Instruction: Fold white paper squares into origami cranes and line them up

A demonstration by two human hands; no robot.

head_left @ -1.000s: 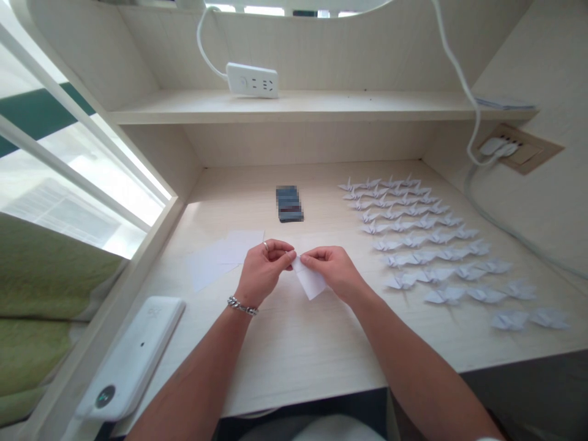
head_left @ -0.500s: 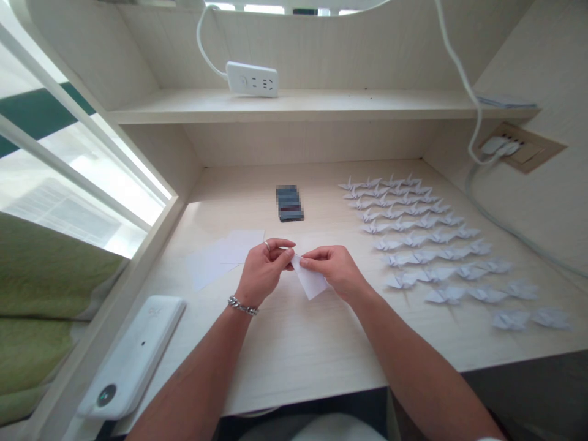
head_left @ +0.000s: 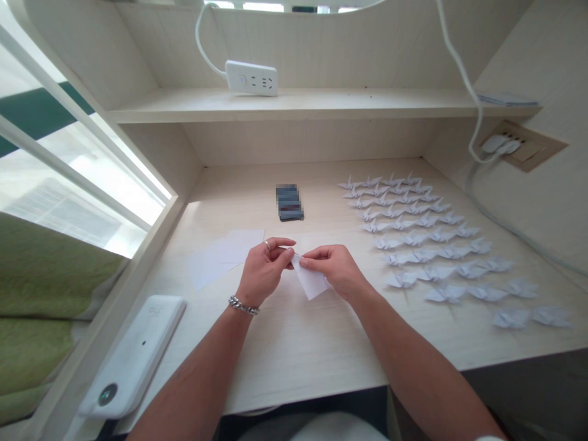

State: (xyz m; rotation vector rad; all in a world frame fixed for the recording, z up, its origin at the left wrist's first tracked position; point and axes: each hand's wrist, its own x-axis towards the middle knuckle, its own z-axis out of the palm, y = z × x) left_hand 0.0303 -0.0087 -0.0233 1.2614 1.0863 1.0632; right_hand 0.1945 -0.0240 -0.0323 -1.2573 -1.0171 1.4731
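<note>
A small folded piece of white paper (head_left: 310,283) is held up between both hands over the middle of the desk. My left hand (head_left: 266,269), with a ring and a chain bracelet, pinches its upper left corner between thumb and fingers. My right hand (head_left: 333,268) grips the paper's upper edge, the thumb lying on top. The paper's lower part hangs free as a pointed flap; its far side is hidden. Several white sheets of paper (head_left: 214,263) lie flat on the desk, left of my left hand. Rows of folded white paper cranes (head_left: 425,254) stand to the right of my right hand.
A dark, pixelated phone-like object (head_left: 289,203) lies behind my hands. A long white device with a round dial (head_left: 138,352) rests at the desk's left edge. A power strip (head_left: 252,78) sits on the shelf (head_left: 321,101). Cables run to a wall socket (head_left: 523,147) at right.
Hardly anything differs. Both hands keep the same pinch on the folded paper, and the whole view has shifted very slightly.
</note>
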